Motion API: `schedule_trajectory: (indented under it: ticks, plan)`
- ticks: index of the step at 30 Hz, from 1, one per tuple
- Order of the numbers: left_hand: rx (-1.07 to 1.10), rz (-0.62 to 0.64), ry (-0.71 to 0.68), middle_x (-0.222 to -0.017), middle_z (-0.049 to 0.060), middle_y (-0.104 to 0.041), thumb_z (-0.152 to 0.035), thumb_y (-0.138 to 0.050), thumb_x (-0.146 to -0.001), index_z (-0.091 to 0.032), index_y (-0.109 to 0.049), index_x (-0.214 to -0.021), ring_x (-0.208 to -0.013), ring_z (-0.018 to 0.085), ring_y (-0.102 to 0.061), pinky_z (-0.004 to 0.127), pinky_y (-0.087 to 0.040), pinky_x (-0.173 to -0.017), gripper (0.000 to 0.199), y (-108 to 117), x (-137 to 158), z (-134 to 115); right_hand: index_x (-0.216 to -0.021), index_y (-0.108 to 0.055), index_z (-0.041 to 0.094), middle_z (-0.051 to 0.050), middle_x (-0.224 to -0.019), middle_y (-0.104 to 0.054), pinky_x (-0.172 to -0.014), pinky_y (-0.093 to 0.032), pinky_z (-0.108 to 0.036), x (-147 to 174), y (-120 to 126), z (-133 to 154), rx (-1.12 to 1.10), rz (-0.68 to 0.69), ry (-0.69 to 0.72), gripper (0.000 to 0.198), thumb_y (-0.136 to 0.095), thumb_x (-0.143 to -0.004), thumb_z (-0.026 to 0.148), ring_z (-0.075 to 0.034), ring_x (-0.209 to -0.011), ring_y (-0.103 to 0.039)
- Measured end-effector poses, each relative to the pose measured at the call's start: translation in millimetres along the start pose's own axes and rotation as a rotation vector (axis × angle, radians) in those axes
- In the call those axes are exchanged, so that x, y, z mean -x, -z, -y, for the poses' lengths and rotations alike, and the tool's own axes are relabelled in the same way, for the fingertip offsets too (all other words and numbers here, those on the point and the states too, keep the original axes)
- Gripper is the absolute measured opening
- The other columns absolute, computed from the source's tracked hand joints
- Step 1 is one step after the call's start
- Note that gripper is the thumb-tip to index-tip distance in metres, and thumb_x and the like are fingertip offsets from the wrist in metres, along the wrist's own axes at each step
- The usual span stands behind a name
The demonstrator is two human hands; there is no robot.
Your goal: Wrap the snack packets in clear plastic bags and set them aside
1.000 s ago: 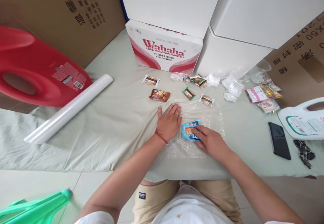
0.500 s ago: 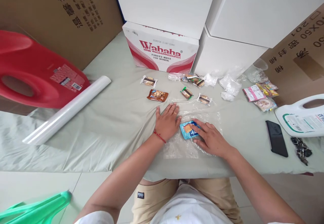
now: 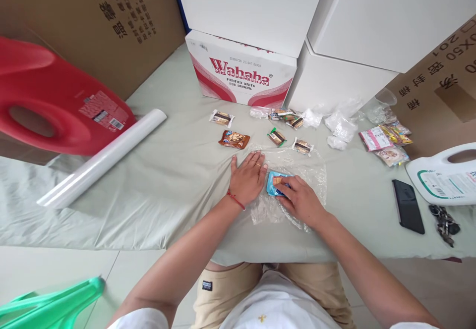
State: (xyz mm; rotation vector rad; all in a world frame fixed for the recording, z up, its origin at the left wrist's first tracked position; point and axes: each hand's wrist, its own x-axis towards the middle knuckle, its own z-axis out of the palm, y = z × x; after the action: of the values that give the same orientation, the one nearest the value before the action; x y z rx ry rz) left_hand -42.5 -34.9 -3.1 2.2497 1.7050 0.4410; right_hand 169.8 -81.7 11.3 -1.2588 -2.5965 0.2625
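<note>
A small blue biscuit packet [image 3: 272,186] lies on a sheet of clear plastic film [image 3: 312,169]. My right hand [image 3: 300,201] has its fingers bent over the packet's right side, covering part of it. Flat on the cloth and the film's left edge rests my left hand [image 3: 248,178], fingers stretched out, just left of the packet. Beyond the hands lie a brown cookie packet [image 3: 234,139], a green-ended wrapped biscuit [image 3: 276,137] and two pale-wrapped biscuits, one at the left [image 3: 222,118] and one at the right [image 3: 302,146].
A white film roll [image 3: 104,158] lies beside a red jug [image 3: 67,96]. Behind stand a Wahaha carton [image 3: 241,74] and white boxes. Crumpled plastic [image 3: 340,126], snack packets [image 3: 386,143], a phone [image 3: 408,206], keys [image 3: 445,224] and a white bottle [image 3: 444,178] are at the right.
My right hand has drawn its fingers in over the blue biscuit packet, and the film around it is more wrinkled. My left hand stays flat. The whole view has shifted slightly.
</note>
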Motion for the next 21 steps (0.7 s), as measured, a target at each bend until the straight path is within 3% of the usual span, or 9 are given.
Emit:
schedule_trajectory:
  ticks: [6, 9, 14, 18, 21]
  plan:
    - [0.019, 0.001, -0.012, -0.165, 0.006, -0.042, -0.043, -0.023, -0.109, -0.025, -0.047, -0.155, -0.154, 0.026, -0.037, 0.069, -0.009, -0.127, 0.055, 0, 0, 1, -0.136, -0.061, 0.023, -0.014, -0.121, -0.067, -0.086, -0.056, -0.046, 23, 22, 1, -0.107, -0.175, 0.009, 0.035, -0.059, -0.101, 0.031, -0.027, -0.103, -0.061]
    - [0.019, 0.024, -0.014, -0.165, 0.007, -0.04, -0.044, -0.025, -0.108, -0.026, -0.047, -0.156, -0.155, 0.028, -0.036, 0.069, -0.009, -0.127, 0.056, 2, 0, 3, -0.14, -0.06, 0.022, -0.014, -0.132, -0.067, -0.095, -0.055, -0.048, 48, 23, 12, -0.1, -0.05, 0.057, 0.04, -0.06, -0.101, 0.033, -0.028, -0.115, -0.061]
    - [-0.005, 0.08, -0.055, -0.168, 0.009, -0.036, -0.05, -0.031, -0.106, -0.027, -0.042, -0.159, -0.156, 0.031, -0.033, 0.072, -0.009, -0.125, 0.059, 7, 2, 6, -0.158, -0.044, 0.026, -0.008, -0.16, -0.049, -0.121, -0.039, -0.056, 97, 17, 4, -0.023, 0.184, 0.102, 0.058, -0.058, -0.103, 0.039, -0.029, -0.147, -0.044]
    - [-0.04, 0.13, -0.123, -0.17, 0.01, -0.031, -0.059, -0.042, -0.101, -0.028, -0.041, -0.159, -0.157, 0.035, -0.03, 0.076, -0.007, -0.123, 0.066, 9, 3, 10, -0.156, -0.045, 0.027, -0.008, -0.161, -0.048, -0.121, -0.04, -0.053, 120, 26, -14, -0.035, 0.168, 0.022, 0.056, -0.06, -0.102, 0.035, -0.028, -0.148, -0.044]
    - [-0.026, 0.156, -0.133, -0.17, 0.009, -0.031, -0.059, -0.039, -0.103, -0.027, -0.041, -0.159, -0.157, 0.034, -0.031, 0.077, -0.006, -0.122, 0.065, 9, 2, 12, -0.149, -0.051, 0.024, -0.013, -0.156, -0.051, -0.115, -0.046, -0.052, 120, 26, -9, -0.068, 0.036, -0.007, 0.05, -0.061, -0.101, 0.028, -0.028, -0.142, -0.05]
